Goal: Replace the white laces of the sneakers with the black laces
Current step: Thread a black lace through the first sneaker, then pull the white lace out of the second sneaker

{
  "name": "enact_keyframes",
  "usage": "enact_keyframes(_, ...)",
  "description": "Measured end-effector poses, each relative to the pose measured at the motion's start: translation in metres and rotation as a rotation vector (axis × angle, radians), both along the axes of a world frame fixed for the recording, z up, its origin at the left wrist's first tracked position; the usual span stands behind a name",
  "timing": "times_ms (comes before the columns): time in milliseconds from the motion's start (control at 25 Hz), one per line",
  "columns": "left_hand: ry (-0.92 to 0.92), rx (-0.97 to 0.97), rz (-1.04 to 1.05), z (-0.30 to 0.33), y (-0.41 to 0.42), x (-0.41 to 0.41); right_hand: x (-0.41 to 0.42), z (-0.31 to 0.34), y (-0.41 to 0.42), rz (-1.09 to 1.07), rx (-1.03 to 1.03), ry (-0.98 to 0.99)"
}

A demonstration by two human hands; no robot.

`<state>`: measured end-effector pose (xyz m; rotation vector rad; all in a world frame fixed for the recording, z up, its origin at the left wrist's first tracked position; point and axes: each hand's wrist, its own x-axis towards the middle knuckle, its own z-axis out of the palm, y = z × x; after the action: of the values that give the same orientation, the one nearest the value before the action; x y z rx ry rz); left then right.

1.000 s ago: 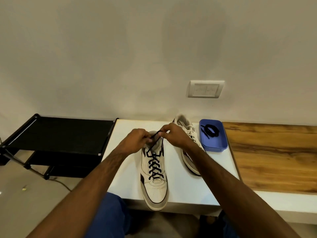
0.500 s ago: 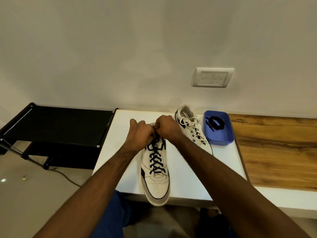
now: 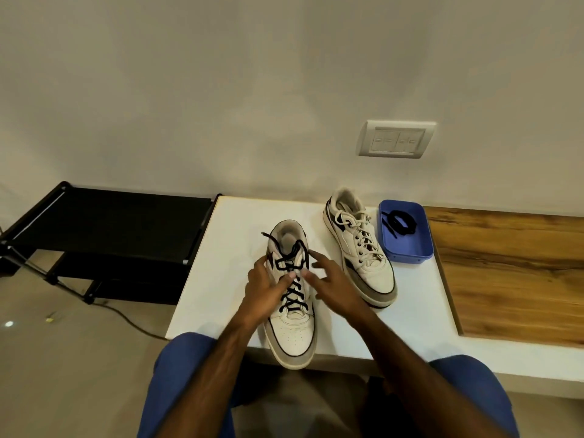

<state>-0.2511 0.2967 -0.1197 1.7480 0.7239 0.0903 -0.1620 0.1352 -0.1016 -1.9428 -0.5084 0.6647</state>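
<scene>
Near sneaker [image 3: 292, 311] on table [image 3: 215, 279], second sneaker [image 3: 360, 248] right, tray [image 3: 407, 251] beyond

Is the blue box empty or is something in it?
Not empty. The blue box holds a coiled black lace, lying loose on its floor beside the white-laced sneaker.

Soft, even light — edges bowed, slightly blurred.

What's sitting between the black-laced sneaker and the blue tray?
In the head view, the white-laced sneaker lies between the black-laced sneaker and the blue tray, on the white table.
</scene>
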Motion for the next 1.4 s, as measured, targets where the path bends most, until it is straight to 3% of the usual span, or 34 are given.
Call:
enact_keyframes(240, -0.093, 0.236, 0.006, -0.033, 0.015, 0.025, 0.013, -0.009, 0.034, 0.068, -0.037, -0.176)
enact_keyframes(360, -0.108, 0.252, -0.014, -0.050, 0.055, 0.056, 0.040, -0.022, 0.069, 0.050, -0.040, -0.226)
enact_keyframes(680, -0.120, 0.203, -0.013, -0.008, 0.098, 0.098, 0.082, -0.013, 0.134, 0.002, -0.004, -0.194)
enact_keyframes(800, -0.007, 0.555, 0.179, 0.009, 0.062, 0.090, 0.079, 0.005, 0.108, -0.032, -0.018, -0.181)
enact_keyframes(880, -0.168, 0.787, 0.177, 0.017, 0.033, 0.082, 0.076, 0.012, 0.073, -0.137, 0.016, -0.419)
enact_keyframes(960, -0.359, 0.717, -0.043, 0.015, 0.007, 0.087, 0.083, 0.014, 0.026, -0.310, -0.047, -0.658)
enact_keyframes(1080, -0.294, 0.369, -0.325, 0.009, -0.027, 0.110, 0.094, 0.013, -0.036, -0.474, -0.355, -0.630)
enact_keyframes(1200, -0.231, 0.202, -0.361, 0.000, -0.048, 0.132, 0.096, -0.005, -0.056, -0.296, -0.435, -0.503)
enact_keyframes(1400, -0.266, 0.235, -0.292, -0.008, -0.055, 0.150, 0.101, -0.015, -0.054, -0.265, -0.425, -0.513)
